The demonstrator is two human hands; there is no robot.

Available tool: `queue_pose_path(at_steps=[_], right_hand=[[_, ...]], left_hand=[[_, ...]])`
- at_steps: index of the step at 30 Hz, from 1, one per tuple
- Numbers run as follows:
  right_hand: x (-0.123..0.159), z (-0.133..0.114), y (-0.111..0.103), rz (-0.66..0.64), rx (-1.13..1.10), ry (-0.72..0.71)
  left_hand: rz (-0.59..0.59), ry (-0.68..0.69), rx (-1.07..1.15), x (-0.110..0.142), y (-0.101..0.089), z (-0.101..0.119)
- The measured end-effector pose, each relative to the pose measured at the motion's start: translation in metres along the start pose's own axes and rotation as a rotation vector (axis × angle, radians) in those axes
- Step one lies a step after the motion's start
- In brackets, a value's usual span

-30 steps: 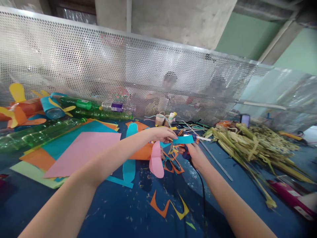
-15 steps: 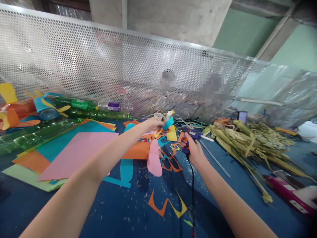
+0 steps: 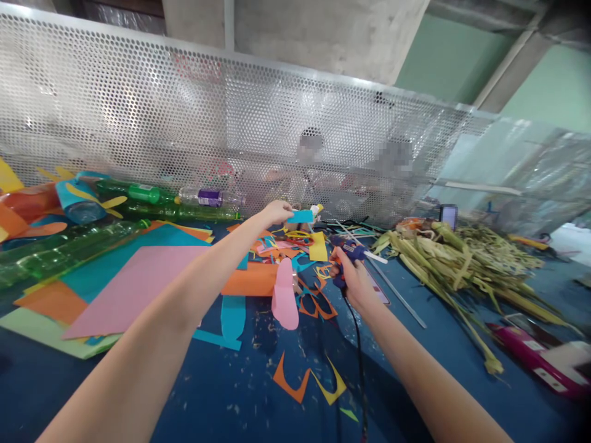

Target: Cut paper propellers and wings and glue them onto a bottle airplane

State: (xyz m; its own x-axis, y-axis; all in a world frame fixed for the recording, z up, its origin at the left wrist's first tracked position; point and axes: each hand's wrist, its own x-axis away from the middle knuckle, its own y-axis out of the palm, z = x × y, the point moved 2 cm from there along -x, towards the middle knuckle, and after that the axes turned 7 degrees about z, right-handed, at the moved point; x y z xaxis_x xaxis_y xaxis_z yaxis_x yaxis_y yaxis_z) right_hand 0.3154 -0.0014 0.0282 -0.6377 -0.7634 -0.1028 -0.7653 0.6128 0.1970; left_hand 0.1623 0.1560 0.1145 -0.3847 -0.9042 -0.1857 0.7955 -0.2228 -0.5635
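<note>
Pinched in my left hand (image 3: pixel 279 212) is a short blue paper strip (image 3: pixel 301 216), held above the scrap pile at the back of the table. My right hand (image 3: pixel 347 271) grips a dark blue hot glue gun (image 3: pixel 353 251), with a white glue stick poking out of it and a black cord (image 3: pixel 357 344) trailing toward me. Between my arms lies an orange paper-wrapped bottle (image 3: pixel 252 280), with a pink paper propeller (image 3: pixel 285 294) at its right end and a blue paper wing (image 3: pixel 233 318) beneath it.
Coloured paper sheets (image 3: pixel 133 286) are stacked on the left, before several green plastic bottles (image 3: pixel 111 237). Dried plant stalks (image 3: pixel 457 264) and a magenta object (image 3: pixel 535 357) lie right. Cut paper scraps (image 3: pixel 292 381) are scattered in front. A perforated metal screen (image 3: pixel 258 123) stands behind; people show through it.
My left hand has moved slightly left and up with the blue strip, which now points out flat to the right. The view has shifted a little; the glue gun stays in my right hand.
</note>
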Motion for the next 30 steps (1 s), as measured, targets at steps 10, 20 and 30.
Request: queue_pose_path(at_steps=[10,20,30], right_hand=[[0.023,-0.027,0.005,-0.156,0.263,-0.269],[0.141,-0.031,0.049,-0.552,0.529,-0.217],[0.163,-0.011,0.070,-0.503,0.723,-0.415]], left_hand=[[0.341,0.204,0.344,0.087,-0.080,-0.052],[0.415,-0.071,0.247,0.159,-0.061,-0.140],[0.499,-0.127,0.181,0.167,-0.043,-0.148]])
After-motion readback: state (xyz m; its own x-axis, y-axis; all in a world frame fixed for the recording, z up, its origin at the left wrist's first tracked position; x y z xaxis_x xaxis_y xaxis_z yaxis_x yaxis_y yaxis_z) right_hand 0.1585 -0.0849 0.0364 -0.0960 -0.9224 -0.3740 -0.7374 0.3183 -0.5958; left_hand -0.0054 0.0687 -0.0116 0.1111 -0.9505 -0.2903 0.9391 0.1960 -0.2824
